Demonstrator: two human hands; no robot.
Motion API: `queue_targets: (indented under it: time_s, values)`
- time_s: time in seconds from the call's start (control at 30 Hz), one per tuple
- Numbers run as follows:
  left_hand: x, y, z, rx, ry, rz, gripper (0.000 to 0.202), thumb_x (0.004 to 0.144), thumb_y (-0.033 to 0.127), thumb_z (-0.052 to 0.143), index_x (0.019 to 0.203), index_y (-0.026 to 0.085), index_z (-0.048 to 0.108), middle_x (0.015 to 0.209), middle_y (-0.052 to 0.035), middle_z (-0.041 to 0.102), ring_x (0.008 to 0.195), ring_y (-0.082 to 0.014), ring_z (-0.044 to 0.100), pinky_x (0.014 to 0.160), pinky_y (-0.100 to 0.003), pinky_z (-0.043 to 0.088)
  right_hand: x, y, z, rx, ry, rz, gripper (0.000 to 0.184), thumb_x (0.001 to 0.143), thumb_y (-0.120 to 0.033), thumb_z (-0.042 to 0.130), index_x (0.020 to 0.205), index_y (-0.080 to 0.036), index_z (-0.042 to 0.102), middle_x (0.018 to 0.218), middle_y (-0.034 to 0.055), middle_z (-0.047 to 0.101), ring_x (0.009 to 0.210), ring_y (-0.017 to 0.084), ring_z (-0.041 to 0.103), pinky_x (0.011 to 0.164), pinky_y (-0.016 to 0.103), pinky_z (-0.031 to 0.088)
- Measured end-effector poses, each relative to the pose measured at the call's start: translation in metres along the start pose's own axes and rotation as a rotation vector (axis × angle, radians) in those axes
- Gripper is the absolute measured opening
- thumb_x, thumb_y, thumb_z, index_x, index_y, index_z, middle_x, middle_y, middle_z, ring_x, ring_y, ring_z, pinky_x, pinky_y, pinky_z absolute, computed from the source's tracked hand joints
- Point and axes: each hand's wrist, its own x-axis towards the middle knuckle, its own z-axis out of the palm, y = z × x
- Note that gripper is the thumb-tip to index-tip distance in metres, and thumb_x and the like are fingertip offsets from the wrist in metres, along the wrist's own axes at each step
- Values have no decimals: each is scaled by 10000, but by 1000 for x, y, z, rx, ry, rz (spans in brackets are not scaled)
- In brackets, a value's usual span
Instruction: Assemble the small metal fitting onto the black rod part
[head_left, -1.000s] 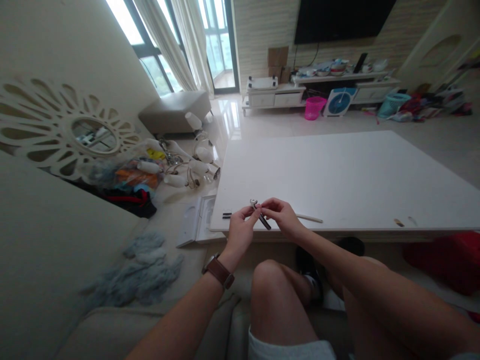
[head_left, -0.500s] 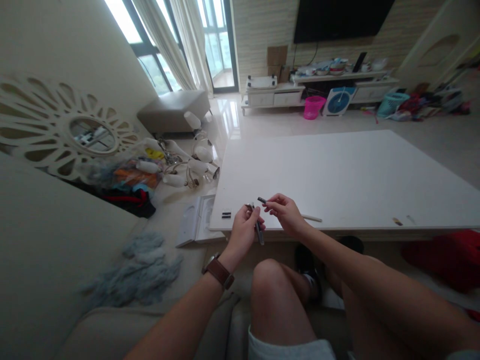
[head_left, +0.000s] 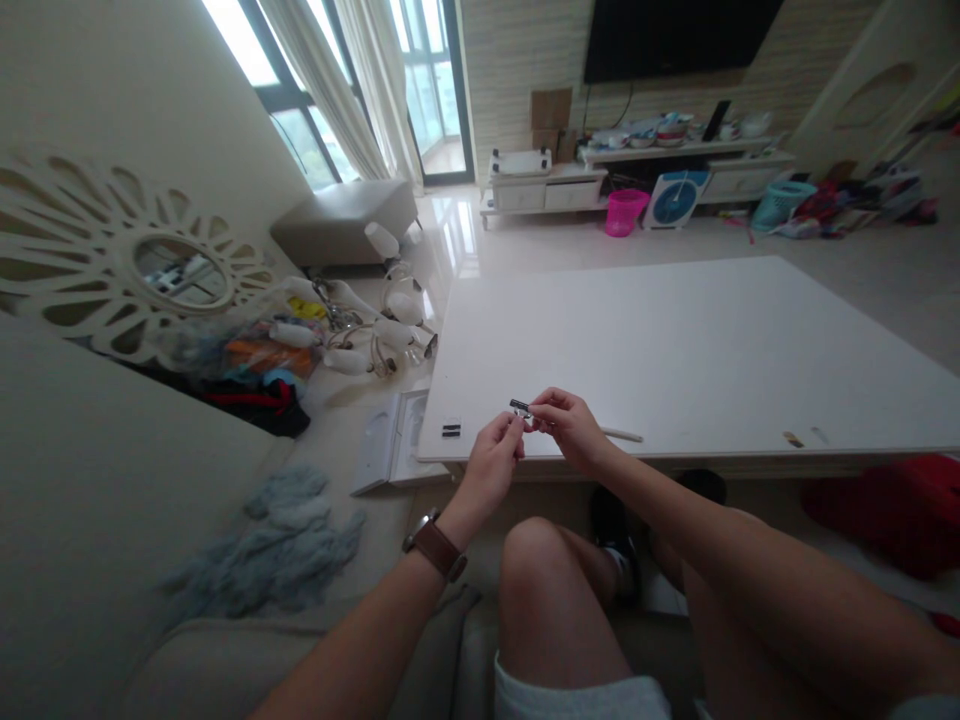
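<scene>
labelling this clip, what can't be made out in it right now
Head view: metal piece at the left hand, partly covered by that hand.
Head view: dark piece in the right hand, one end covered by that hand; too small to identify.
Head view: pale strip, left end hidden behind the right hand.
Head view: two dark bars, too small to identify.
Head view: wall screen, top cut off by the upper edge.

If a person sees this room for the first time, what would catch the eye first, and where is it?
Probably the large white table in the middle, with the left hand and right hand close together over its near edge, the right one holding a small dark piece. Next, the eye may go to the petal-framed mirror at far left, then the bright pink basket below the black screen.
</scene>
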Motion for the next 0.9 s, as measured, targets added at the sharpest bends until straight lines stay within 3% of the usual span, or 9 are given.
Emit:
queue_targets:
  time_s: [0.47, 0.9]
  values:
    - [2, -2, -1, 16, 12, 6, 334, 901, 494, 498, 828, 183, 593, 616, 41, 490, 499, -88, 392, 491, -215, 289, 0, -2, 1, 22, 23, 29, 188, 611, -273, 806, 655, -161, 662, 566, -3, 574, 565, 117, 483, 570, 271, 333]
    - [2, -3, -1, 41, -2, 12, 334, 913, 488, 487, 837, 183, 602, 620, 43, 498, 496, -91, 388, 498, -223, 296, -3, -6, 2, 121, -69, 94, 149, 625, -246, 773, 702, -148, 692, 620, 29, 627, 601, 128, 533, 596, 268, 363]
